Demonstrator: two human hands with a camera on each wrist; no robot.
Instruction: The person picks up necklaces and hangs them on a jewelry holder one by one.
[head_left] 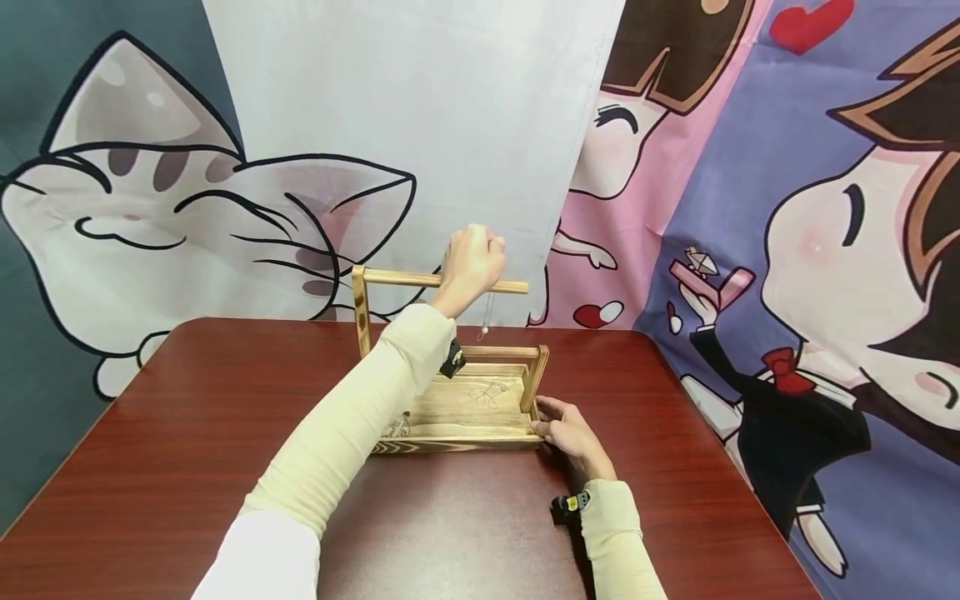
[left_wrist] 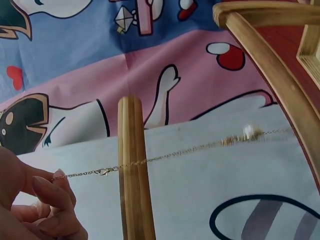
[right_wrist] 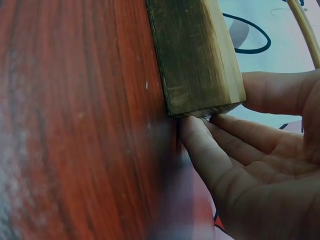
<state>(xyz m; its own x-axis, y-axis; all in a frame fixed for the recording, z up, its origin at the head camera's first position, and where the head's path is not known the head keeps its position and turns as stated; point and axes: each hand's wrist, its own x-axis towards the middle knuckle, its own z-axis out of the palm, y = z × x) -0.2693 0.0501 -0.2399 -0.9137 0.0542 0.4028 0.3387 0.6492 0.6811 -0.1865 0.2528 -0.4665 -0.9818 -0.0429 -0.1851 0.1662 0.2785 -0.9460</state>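
Observation:
A wooden jewelry stand (head_left: 360, 312) stands on the table, with two horizontal bars above its tray. My left hand (head_left: 474, 260) is above the upper bar (left_wrist: 132, 175) and pinches one end of a thin gold necklace (left_wrist: 170, 154). The chain passes across that bar and hangs down, with a pearl-like bead near its low part. My right hand (head_left: 570, 433) grips the right end of the wooden tray (right_wrist: 200, 55); in the right wrist view the thumb lies at its edge and the fingers touch its end. My left forearm hides part of the stand.
Inside the tray lie a thin chain (head_left: 489, 393) on the right and a small tangle of jewelry (head_left: 399, 425) on the left. The lower bar (head_left: 498, 352) spans above the tray. The reddish-brown table (head_left: 225, 433) meets a cartoon-printed cloth (head_left: 420, 100) behind it.

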